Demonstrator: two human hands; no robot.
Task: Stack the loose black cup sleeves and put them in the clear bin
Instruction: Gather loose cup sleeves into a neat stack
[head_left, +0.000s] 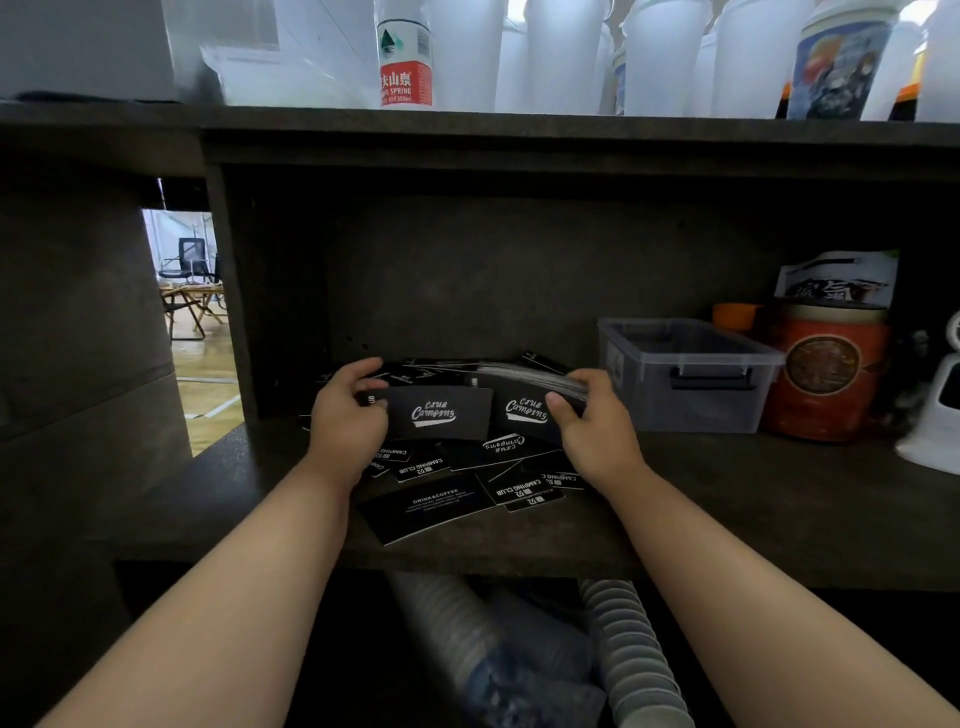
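Holding one black sleeve (441, 415) in our closed left hand (348, 415), we clamp a stack of sleeves (530, 392) in our right hand (592, 426); clear bin (685, 379) sits near the shelf's (727, 499) right end.

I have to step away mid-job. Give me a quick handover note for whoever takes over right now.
Left hand: holds a single sleeve.
Right hand: grips the gathered stack of sleeves.
Loose sleeves lie scattered on the shelf below both hands.
Clear bin sits to the right, open; I see no sleeves in it.
Left: add the single sleeve, gather the rest, put the stack in the bin.
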